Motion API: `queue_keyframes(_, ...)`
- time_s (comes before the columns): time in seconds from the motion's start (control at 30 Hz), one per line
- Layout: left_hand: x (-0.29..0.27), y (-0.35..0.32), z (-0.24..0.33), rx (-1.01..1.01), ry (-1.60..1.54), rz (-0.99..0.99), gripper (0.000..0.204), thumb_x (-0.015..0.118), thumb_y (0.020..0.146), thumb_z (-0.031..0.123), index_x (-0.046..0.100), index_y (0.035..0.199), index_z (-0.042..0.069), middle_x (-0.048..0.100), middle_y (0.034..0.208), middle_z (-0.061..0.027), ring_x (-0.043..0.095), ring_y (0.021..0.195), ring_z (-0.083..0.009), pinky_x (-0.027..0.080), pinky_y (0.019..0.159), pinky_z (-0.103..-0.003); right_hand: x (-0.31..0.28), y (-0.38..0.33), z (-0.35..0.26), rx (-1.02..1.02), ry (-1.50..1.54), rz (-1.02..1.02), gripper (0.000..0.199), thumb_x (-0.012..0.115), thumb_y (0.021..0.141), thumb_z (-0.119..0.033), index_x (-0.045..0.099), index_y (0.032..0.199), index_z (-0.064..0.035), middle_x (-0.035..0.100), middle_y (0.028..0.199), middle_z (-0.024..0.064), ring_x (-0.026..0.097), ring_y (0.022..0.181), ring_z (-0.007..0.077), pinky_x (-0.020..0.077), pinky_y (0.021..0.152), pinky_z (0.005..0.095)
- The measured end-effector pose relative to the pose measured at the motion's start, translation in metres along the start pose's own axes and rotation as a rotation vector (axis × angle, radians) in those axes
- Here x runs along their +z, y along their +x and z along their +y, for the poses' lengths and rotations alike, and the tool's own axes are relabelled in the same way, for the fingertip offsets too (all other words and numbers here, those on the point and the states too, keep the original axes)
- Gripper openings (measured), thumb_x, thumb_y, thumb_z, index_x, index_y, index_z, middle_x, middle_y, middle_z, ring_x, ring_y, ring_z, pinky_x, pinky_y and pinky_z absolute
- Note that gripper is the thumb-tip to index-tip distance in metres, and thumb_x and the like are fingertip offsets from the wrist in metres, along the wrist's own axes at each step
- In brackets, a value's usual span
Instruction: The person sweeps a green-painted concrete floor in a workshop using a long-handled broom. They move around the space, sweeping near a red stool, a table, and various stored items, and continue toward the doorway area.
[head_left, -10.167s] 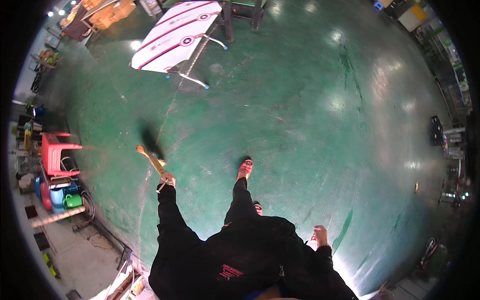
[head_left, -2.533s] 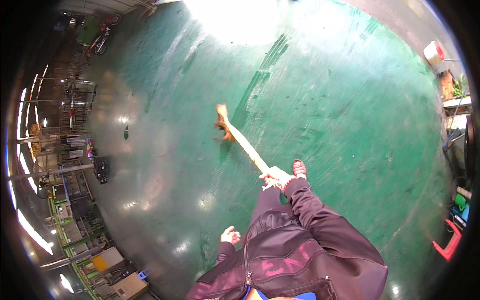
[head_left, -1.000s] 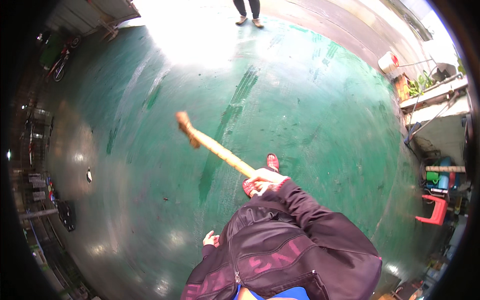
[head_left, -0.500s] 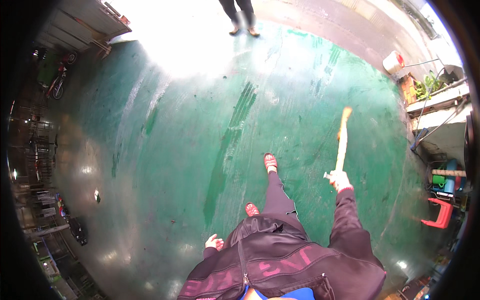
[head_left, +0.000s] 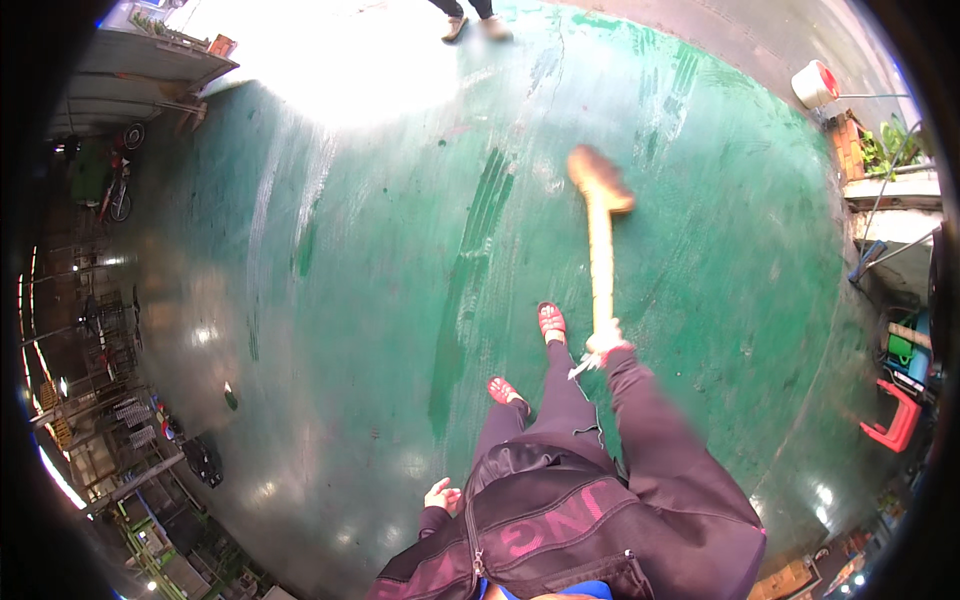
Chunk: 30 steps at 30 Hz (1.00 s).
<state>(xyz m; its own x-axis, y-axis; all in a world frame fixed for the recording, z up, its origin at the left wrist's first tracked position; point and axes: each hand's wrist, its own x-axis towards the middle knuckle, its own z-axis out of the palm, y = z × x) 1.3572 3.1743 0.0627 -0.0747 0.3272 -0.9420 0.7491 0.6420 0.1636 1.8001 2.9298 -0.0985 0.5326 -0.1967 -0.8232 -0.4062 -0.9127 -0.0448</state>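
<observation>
Fingers of the left hand stand slightly apart and loosely curled, beside the dark jacket. At the top edge of my view, the shoes of another person are on the green floor. Next rightward, I locate the left sandal, then the right sandal, set farther forward. The broom extends ahead of the right hand, whose fingers are clamped around the near end of its handle. The brush end is blurred; I cannot tell whether it touches the floor. Far right, I register a white-and-red bucket and, below it, a red stool.
</observation>
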Motion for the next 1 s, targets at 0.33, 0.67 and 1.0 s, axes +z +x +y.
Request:
queue_keyframes(0.33,0.01,0.055,0.064,0.184,0.144,-0.125,0.039,0.043,0.074,-0.001,0.046,0.111,0.011,0.058,0.078,-0.0089,0.054,0.059,-0.0156,0.045,0.052,-0.029,0.025,-0.105,-0.12,-0.213,0.467,-1.078,0.03,0.059,0.071,-0.017,0.041,0.047,-0.007,0.038,0.039,0.0037,0.029,0.027,0.0171,0.0279,0.033,0.0292)
queue_keyframes(0.67,0.031,0.122,0.223,0.265,0.112,-0.18,0.043,0.039,0.075,-0.002,0.039,0.115,0.011,0.056,0.074,-0.0097,0.054,0.058,-0.017,0.046,0.051,-0.03,-0.118,-0.13,-0.051,-0.226,1.021,-0.738,0.019,0.059,0.068,-0.004,0.046,0.082,-0.0044,0.035,0.048,-0.0035,0.03,0.035,0.0055,0.0265,0.032,0.0207)
queue_keyframes(1.0,0.087,0.129,0.349,0.207,0.389,-0.216,0.043,0.04,0.074,-0.002,0.041,0.115,0.011,0.057,0.076,-0.0094,0.055,0.06,-0.0168,0.047,0.053,-0.031,-0.175,-0.042,0.03,-0.023,1.474,-0.032,0.009,0.049,0.07,0.001,0.041,0.071,-0.0032,0.036,0.048,-0.0001,0.036,0.033,0.0092,0.0289,0.03,0.0219)
